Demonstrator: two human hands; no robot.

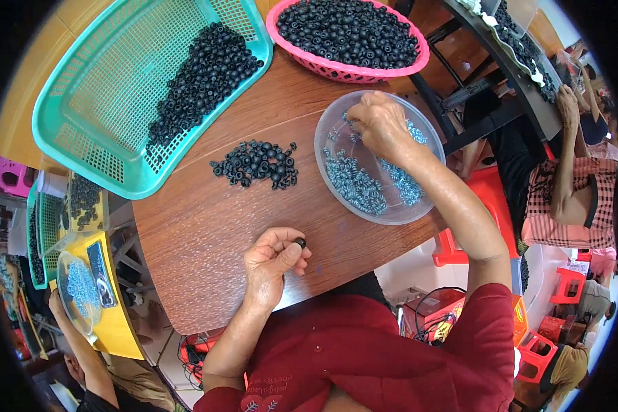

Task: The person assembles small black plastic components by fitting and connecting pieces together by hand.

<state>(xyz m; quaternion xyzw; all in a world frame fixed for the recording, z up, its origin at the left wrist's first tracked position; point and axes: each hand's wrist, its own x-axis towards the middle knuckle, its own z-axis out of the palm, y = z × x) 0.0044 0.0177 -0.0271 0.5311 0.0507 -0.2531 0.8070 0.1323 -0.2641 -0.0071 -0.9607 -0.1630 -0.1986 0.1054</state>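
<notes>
1. In the head view, the person's left hand (271, 261) is raised over the near edge of the brown table (199, 257), its thumb and forefinger closed on a small round black piece (300, 242), the other fingers loosely curled.
2. The right hand (381, 123) reaches into the far part of a round translucent tub (318, 154), back upward and fingers bent down (their tips are mostly hidden, so whether they pinch anything cannot be told).
3. Inside that tub lie small blue pieces (353, 184), gathered mainly in two drifts with a barer strip between them.
4. Left of the tub, a loose pile of black pieces (254, 163) rests directly on the tabletop, well apart from the left hand.
5. Beyond it, a teal basket (82, 147) with mesh walls stands tilted in the picture, a black heap (206, 79) along its right side.
6. A pink basket (336, 69), just beyond the tub, is filled with a black mound (347, 31).
7. At the left, a co-worker's forearm (82, 336) comes near a yellow table (120, 312) bearing more blue pieces.
</notes>
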